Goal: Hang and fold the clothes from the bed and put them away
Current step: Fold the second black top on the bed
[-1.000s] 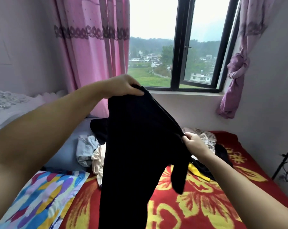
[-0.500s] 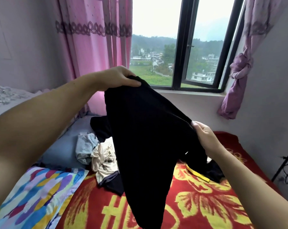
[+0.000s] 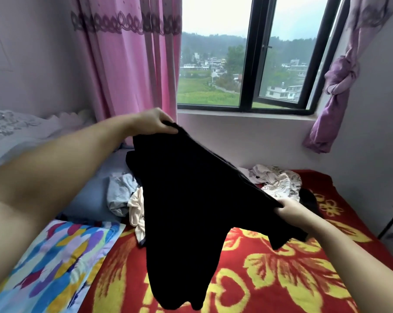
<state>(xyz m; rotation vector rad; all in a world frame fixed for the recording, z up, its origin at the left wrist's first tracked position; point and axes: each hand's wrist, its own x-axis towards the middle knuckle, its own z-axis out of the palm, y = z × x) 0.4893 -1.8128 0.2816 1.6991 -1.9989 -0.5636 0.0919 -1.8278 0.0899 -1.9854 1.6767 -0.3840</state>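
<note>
A black, limp fabric garment (image 3: 186, 213) hung in the air above the bed's red blanket with yellow flowers (image 3: 281, 274), stretched between both hands. The left hand (image 3: 153, 122) pinched its upper edge, fingers curled over the cloth. The right hand (image 3: 292, 211) gripped the lower edge, fingers closed on the fabric. Whether it was trousers or a top could not be told. Crumpled pale clothes (image 3: 125, 195) lay behind it.
</note>
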